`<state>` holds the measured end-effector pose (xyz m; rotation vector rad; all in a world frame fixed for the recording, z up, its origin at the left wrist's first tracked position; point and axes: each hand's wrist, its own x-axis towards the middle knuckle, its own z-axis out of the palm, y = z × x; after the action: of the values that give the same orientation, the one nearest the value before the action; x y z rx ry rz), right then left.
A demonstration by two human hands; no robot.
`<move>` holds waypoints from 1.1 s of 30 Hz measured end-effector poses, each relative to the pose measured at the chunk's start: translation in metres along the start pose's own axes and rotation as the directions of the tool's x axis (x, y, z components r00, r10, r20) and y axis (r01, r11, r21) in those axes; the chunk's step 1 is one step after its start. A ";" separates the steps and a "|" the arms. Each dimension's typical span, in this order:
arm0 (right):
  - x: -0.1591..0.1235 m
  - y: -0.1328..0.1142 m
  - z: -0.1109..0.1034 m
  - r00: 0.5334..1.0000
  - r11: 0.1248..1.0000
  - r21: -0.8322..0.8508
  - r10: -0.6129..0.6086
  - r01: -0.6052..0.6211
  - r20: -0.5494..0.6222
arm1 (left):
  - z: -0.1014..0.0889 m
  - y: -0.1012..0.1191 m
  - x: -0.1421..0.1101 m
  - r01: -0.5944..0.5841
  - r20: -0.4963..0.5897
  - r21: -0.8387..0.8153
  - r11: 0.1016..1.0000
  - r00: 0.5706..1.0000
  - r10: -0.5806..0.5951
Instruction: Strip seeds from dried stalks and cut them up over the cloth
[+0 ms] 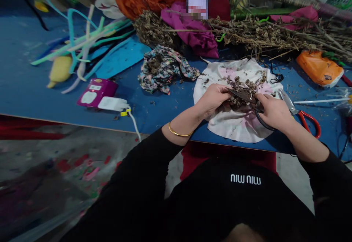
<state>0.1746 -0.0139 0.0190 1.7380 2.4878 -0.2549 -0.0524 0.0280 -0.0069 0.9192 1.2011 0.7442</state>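
A white cloth with pink patches (pixel 244 130) lies spread on the blue table, bearing a heap of crumbled dried leaves (pixel 251 85). My right hand (pixel 276 112) is closed around the black handles of a pair of scissors (pixel 243 95), whose dark blades point left across the heap. At the heap's left side, my left hand (pixel 214 97) is closed, with thumb and fingers pinching dried plant bits close to the blade tips. What exactly lies under those fingers is partly hidden. Just right of my right hand, red-handled scissors (pixel 310 123) rest on the table.
Along the back lie dried stalks (pixel 255 33) and a purple cloth (pixel 192 29). A flowered cloth (pixel 167 69) holds more dried bits. Leftward are a purple box (pixel 97 92) with a white plug and cable, a yellow object (pixel 60 69) and coloured strips (pixel 82 44). An orange packet (pixel 320 68) sits right.
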 end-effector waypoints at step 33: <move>0.001 0.007 0.001 0.986 0.993 0.084 0.092 -0.080 -0.139 | -0.001 0.006 0.001 0.065 -0.026 -0.093 0.994 0.997 -0.068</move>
<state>0.1809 -0.0113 0.0170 1.9549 2.5225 -0.2321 -0.0535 0.0312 -0.0022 0.7915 1.2074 0.7554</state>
